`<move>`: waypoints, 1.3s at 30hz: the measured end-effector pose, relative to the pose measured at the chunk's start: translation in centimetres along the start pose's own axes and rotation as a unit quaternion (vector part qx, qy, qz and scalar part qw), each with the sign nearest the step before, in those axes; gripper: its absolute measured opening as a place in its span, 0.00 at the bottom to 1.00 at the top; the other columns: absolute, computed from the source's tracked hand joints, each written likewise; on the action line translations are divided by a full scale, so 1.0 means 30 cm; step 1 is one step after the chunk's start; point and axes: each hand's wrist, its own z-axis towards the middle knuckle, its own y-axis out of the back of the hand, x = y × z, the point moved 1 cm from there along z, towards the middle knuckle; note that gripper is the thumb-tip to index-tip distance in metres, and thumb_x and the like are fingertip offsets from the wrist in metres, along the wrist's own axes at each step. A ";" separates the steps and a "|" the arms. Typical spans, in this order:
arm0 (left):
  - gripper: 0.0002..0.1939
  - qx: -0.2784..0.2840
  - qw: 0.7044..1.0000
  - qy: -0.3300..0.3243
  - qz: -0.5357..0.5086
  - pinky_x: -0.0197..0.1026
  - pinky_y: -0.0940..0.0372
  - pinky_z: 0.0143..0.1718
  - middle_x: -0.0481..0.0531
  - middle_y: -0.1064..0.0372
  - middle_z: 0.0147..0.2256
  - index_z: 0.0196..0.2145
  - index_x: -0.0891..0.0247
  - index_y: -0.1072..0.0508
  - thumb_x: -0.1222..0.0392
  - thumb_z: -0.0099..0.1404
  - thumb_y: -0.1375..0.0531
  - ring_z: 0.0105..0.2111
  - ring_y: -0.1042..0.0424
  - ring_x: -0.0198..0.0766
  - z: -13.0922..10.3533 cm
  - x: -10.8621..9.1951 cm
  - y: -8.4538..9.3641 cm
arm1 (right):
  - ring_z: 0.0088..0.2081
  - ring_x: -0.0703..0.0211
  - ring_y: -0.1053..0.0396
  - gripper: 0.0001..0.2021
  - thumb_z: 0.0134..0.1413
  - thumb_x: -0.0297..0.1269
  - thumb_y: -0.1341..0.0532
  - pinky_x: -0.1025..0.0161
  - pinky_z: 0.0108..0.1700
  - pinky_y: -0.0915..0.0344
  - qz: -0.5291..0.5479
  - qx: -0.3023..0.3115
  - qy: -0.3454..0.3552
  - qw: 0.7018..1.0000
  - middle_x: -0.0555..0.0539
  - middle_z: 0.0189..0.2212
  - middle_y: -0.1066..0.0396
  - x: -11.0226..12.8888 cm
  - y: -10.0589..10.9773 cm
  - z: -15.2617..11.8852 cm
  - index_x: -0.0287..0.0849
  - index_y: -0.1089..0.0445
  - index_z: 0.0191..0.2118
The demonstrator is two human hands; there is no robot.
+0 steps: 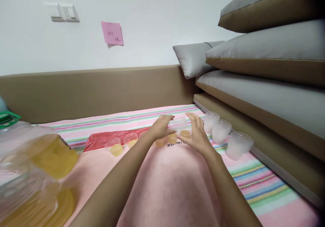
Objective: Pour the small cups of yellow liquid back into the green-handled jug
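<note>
A clear plastic cup (179, 123) lies tilted on its side in the air between my hands. Its left end sits between the thumb and fingers of my left hand (161, 128), which appears to hold it. My right hand (195, 133) is just to the right of the cup, with fingers spread and thumb stretched out, holding nothing. Below the hands stand small cups with yellow liquid, among them one cup (186, 133) by my right thumb. Further left in the same row are another filled cup (116, 149) and a cup (131, 140) beside it; my left forearm partly hides the row.
Three stacks of clear cups, the nearest stack (238, 145) included, stand at right. Large clear containers of yellow liquid (54, 156) are at left. A red plastic sheet (98, 140) lies behind the row on striped cloth (261, 179). Grey cushions (266, 45) pile up at right.
</note>
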 end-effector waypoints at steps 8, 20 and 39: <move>0.29 -0.044 0.995 0.047 -0.074 0.61 0.36 0.68 0.65 0.28 0.63 0.62 0.66 0.27 0.52 0.69 0.28 0.67 0.32 0.56 -0.009 0.066 -0.033 | 0.64 0.44 0.32 0.23 0.76 0.59 0.49 0.37 0.68 0.35 0.142 -0.091 -0.138 0.976 0.37 0.60 0.32 0.014 0.011 -0.005 0.48 0.35 0.61; 0.25 -0.041 0.995 0.053 -0.072 0.64 0.38 0.69 0.62 0.27 0.61 0.59 0.64 0.25 0.54 0.68 0.27 0.66 0.33 0.58 -0.019 0.087 -0.043 | 0.64 0.43 0.31 0.27 0.77 0.62 0.52 0.41 0.69 0.35 0.159 -0.057 -0.139 0.976 0.37 0.61 0.30 0.056 -0.042 0.008 0.48 0.30 0.60; 0.24 -0.059 0.994 0.051 -0.073 0.64 0.37 0.68 0.63 0.28 0.61 0.60 0.64 0.27 0.54 0.71 0.30 0.66 0.35 0.58 -0.025 0.093 -0.088 | 0.63 0.42 0.30 0.30 0.73 0.62 0.47 0.37 0.67 0.33 0.152 -0.075 -0.166 0.971 0.34 0.69 0.36 0.051 -0.047 0.006 0.48 0.33 0.68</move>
